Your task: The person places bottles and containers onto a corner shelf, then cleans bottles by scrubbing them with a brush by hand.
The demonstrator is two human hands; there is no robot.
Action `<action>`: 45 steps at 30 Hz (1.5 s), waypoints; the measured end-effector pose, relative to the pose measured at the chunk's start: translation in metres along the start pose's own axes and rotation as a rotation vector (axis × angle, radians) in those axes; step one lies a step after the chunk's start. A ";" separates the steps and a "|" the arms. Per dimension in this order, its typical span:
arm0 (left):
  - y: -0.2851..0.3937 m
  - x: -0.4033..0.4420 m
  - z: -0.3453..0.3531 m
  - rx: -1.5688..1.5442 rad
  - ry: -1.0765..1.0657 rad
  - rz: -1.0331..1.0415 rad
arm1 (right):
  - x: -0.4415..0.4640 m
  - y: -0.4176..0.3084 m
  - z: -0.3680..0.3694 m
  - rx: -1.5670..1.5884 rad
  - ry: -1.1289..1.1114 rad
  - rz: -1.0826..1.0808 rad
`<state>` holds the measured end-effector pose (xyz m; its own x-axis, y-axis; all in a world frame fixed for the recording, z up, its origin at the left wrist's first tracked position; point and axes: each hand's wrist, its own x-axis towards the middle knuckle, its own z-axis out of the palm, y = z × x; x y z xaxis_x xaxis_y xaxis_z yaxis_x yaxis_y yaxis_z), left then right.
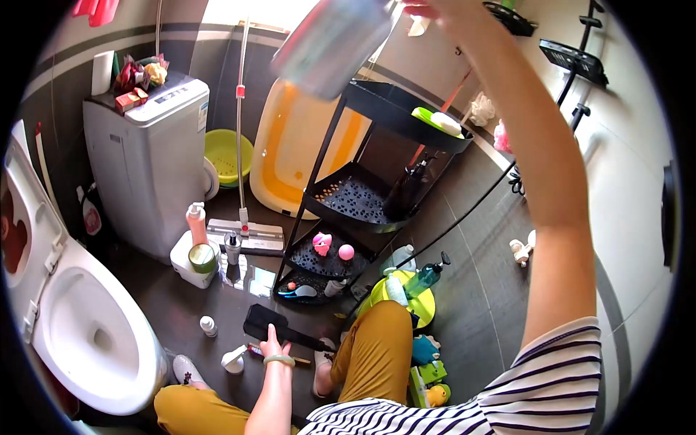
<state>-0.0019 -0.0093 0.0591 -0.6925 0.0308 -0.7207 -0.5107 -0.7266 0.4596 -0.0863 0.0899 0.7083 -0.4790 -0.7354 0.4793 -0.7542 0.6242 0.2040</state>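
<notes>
Spread over the dark floor [177,312]: a small white bottle [208,328], a white container [233,362] near it, a white box [185,264], a flat mop [262,234] and a yellow-green basin [428,307]. Also standing there, black and tiered, a shelf [388,109]: on top, a green dish [423,114]; one tier down, a dark pump bottle [406,191]; beneath that, a pink toy [322,244] and a pink ball [346,252].

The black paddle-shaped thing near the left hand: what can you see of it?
The black paddle-shaped thing has a broad, flat head narrowing into a slim handle pointing towards the right leg. It looks like plastic; no bristles show. The left hand meets its near edge, one finger over it; whether it grips, and whether the thing rests on the floor, I cannot tell.
</notes>
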 end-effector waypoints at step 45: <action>-0.008 0.010 0.004 -0.024 0.085 -0.032 | -0.089 0.177 -0.037 -0.223 0.241 1.016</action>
<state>-0.0070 -0.0006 0.0503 -0.6301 -0.0030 -0.7765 -0.5191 -0.7422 0.4240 -0.1605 0.2750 0.7334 -0.7172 0.2134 0.6634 0.0600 0.9673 -0.2463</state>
